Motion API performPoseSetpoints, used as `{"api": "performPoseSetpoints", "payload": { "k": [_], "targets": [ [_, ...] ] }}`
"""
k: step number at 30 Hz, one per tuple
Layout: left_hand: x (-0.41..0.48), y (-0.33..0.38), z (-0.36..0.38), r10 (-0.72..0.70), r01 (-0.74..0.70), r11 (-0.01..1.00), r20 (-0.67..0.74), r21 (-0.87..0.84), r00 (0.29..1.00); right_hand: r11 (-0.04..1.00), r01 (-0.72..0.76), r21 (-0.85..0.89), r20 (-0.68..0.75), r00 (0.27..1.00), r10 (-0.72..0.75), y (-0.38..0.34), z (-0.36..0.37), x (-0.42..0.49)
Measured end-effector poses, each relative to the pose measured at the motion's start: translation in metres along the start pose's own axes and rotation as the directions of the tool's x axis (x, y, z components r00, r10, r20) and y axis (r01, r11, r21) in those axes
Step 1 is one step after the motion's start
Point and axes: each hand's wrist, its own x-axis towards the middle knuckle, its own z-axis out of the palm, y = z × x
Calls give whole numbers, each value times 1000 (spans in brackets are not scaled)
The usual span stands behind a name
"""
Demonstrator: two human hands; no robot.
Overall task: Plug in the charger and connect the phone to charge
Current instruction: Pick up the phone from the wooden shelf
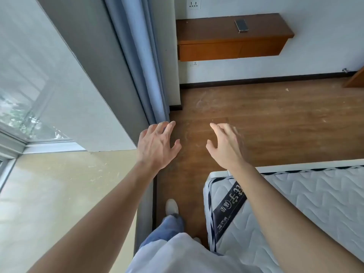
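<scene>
One wood floor (256,119), one window (29,85) far left with one blue curtain (141,56) hanging beside it. One bare mattress (295,203) near right, cut off by right and bottom edges; label print hard to read. One wall-mounted wooden shelf (216,39) far centre-right. Two wall sockets: upper socket (193,4) just above shelf, partly clipped by top edge; lower socket (194,64) just below shelf, small and faint. One phone (241,25) flat on shelf top, well apart from both hands. Two bare hands out over floor: left hand (155,146) fingers spread, empty; right hand (226,146) fingers spread and slightly curled, empty, motion-blurred. One shoe (171,206) near bottom centre, second foot hidden under white shirt.
</scene>
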Motion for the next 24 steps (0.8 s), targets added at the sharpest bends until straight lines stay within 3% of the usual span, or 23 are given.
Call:
{"api": "performPoseSetpoints", "payload": {
  "k": [14,24],
  "targets": [
    [172,-55,28,76,-75,996,16,-49,997,990,-57,-131,27,998,61,-13,34,159],
    [300,-74,40,151,-143,981,55,-129,987,970,-179,-166,18,983,185,-18,51,258]
  ]
}}
